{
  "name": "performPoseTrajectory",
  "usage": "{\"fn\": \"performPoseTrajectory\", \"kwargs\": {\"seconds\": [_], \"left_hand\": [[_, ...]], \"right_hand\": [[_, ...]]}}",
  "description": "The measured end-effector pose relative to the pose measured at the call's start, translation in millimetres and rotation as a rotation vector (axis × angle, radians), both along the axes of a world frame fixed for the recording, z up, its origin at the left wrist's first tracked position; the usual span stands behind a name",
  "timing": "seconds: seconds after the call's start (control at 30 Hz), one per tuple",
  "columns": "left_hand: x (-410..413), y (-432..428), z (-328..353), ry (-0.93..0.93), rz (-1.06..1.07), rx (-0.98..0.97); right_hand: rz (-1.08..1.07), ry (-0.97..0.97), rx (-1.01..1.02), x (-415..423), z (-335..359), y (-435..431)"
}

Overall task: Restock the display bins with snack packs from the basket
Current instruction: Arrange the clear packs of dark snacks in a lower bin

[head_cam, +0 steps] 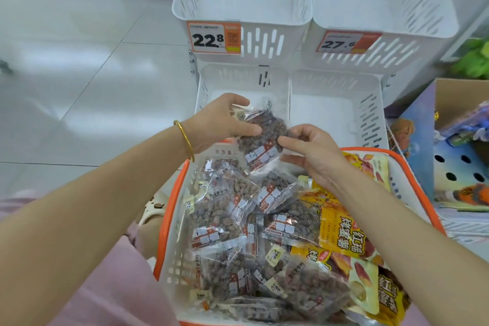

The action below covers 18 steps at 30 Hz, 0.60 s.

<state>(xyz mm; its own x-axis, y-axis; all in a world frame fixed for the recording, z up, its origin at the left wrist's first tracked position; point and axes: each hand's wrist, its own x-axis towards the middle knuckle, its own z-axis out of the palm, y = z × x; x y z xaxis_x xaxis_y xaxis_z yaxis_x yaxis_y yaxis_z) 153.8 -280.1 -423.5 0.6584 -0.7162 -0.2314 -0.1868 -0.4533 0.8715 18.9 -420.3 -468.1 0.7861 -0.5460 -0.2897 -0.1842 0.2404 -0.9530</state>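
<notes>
Left to right, what you've got:

- Tiled floor (79, 61) on the left. Your left wrist wears a gold bracelet (185, 137).
- Left hand (219, 122): gripping. Thumb and fingers are curled round the top-left end of one snack pack (264, 135).
- The snack pack is a clear bag of brown pieces with a red and white label. It's in the air, tilted, over the far edge of the basket (170, 209) and across the front rim of the lower-left bin (238, 82). It's not resting in either.
- Right hand (315, 156): also on the pack, pinching its right edge between fingertips and thumb.
- The basket is white with an orange rim and sits right against the front of the lower bins. More clear packs (225, 209) are piled from its left wall to the middle. Yellow packs (341, 230) are stacked along its right wall, down to the near-right corner.
- Lower-right bin (338, 108) touches the lower-left one, side by side.
- Above them are the upper-left bin (238, 0) and upper-right bin (383, 8), also side by side.
- Left price tag (213, 37), on the upper-left bin's front, reads 22.8. Right price tag (346, 42) is blurred, probably 27.6.
- Far right: a cardboard box (449, 161) on the floor beside the basket, with colourful items inside.
</notes>
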Motion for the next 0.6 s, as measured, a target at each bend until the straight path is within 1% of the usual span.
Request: {"fn": "performPoseTrajectory", "kwargs": {"seconds": [0.1,0.13,0.23,0.33,0.43,0.6], "left_hand": [[19,12,9,-0.242,-0.058,0.017],[25,16,11,-0.309,-0.088,0.025],[47,19,14,-0.440,-0.147,0.033],[73,14,7,-0.565,-0.135,-0.040],[100,9,-12,-0.655,-0.134,-0.053],[127,-1,-50,-0.649,-0.118,-0.016]], "right_hand": [[0.204,0.101,-0.379,23,11,1],[0.287,0.103,-0.449,33,16,0],[0.461,0.072,-0.467,71,34,-3],[0.500,0.115,-0.561,105,41,-11],[0.478,0.109,-0.617,135,28,-16],[0.342,0.073,-0.583,174,-16,-15]]}}
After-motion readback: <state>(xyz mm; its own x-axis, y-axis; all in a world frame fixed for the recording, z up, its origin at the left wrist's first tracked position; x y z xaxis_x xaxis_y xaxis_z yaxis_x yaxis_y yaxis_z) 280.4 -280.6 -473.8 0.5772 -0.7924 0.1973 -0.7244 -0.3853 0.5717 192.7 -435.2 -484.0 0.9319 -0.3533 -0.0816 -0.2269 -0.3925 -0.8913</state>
